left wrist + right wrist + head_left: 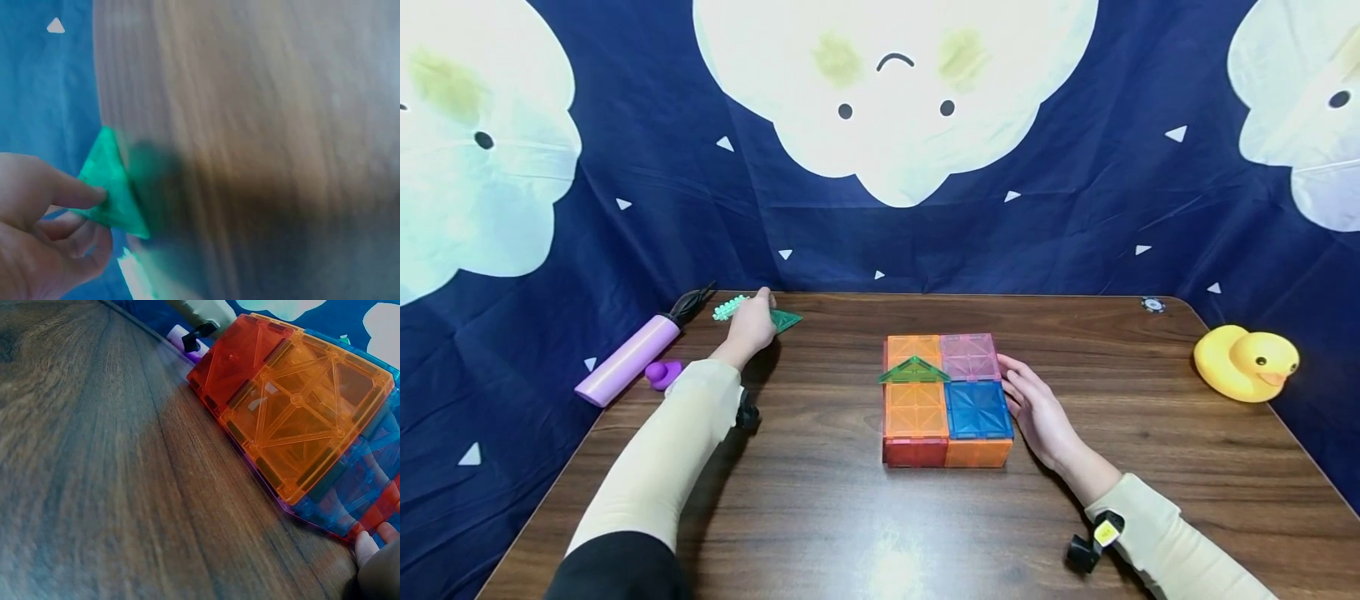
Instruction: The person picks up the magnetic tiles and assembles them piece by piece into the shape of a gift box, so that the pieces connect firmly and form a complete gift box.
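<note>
My left hand pinches a translucent green triangular magnetic tile between thumb and fingers, at the table's back left. A low box of magnetic tiles stands mid-table, its top made of orange, pink and blue squares and its front red and orange. Another green triangle tile stands on that top, over the left half. Beside the box's right wall is my right hand, fingers loosely bent with the tips at the wall. In the right wrist view, its fingertips sit by the box's lower edge.
Left on the table lie a lilac hand pump, a small purple toy and a mint-green beaded piece next to my left hand. A yellow rubber duck and a poker chip are at the right.
</note>
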The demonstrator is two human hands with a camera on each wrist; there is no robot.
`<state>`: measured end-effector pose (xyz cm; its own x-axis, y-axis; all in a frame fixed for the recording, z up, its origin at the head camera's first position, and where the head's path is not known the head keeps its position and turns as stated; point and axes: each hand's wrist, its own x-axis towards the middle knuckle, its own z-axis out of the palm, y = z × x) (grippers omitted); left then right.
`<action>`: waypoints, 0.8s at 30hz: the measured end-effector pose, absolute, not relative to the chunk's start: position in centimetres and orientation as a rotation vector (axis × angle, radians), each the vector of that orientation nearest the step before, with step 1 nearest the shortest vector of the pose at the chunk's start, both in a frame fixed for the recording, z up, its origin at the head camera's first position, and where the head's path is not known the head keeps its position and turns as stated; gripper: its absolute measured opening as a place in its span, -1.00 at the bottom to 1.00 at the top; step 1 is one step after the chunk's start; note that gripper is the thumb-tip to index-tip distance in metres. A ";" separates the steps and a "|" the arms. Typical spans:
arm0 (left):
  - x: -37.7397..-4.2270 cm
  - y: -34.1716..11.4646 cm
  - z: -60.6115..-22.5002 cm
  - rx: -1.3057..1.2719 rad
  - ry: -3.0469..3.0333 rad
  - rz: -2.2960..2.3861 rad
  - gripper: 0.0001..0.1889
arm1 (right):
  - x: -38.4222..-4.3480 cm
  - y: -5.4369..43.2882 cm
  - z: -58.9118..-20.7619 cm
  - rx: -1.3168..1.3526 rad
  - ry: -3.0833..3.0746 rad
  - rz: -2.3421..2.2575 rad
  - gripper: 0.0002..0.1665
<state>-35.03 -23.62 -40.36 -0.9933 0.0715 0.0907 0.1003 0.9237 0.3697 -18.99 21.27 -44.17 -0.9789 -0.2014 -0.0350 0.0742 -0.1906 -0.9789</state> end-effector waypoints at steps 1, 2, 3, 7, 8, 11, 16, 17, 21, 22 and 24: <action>-35.0 -23.4 -40.2 -0.162 -3.001 -0.578 -0.64 | -19.0 21.3 -44.2 -0.150 1.874 -2.289 -0.32; -34.8 -23.0 -40.0 -0.186 -2.995 -0.582 -0.64 | -19.0 21.3 -44.2 -0.151 1.875 -2.288 -0.32; -34.7 -22.7 -39.8 -0.210 -2.985 -0.585 -0.64 | -19.0 21.3 -44.2 -0.151 1.876 -2.286 -0.32; -33.9 -20.5 -38.3 -0.313 -2.887 -0.643 -0.74 | -19.0 21.3 -44.2 -0.148 1.880 -2.280 -0.32; -33.6 -19.7 -37.8 -0.353 -2.850 -0.668 -0.77 | -19.0 21.3 -44.2 -0.146 1.880 -2.279 -0.32; -32.4 -17.1 -35.9 -0.505 -2.717 -0.755 -0.84 | -19.0 21.3 -44.2 -0.139 1.880 -2.274 -0.31; -29.5 -11.8 -32.5 -0.768 -2.562 -0.913 -0.84 | -19.0 21.5 -44.2 -0.128 1.872 -2.265 -0.31; -28.7 -10.8 -31.8 -0.823 -2.531 -0.937 -0.84 | -19.0 21.5 -44.1 -0.126 1.871 -2.264 -0.31; -25.7 -7.1 -29.9 -1.039 -2.415 -1.009 -0.83 | -19.1 21.7 -44.2 -0.133 1.872 -2.259 -0.32; -24.9 -6.3 -29.6 -1.091 -2.390 -1.016 -0.83 | -19.2 21.7 -44.2 -0.134 1.872 -2.260 -0.32; -23.7 -5.0 -29.1 -1.186 -2.357 -1.025 -0.83 | -19.2 21.7 -44.3 -0.144 1.868 -2.264 -0.32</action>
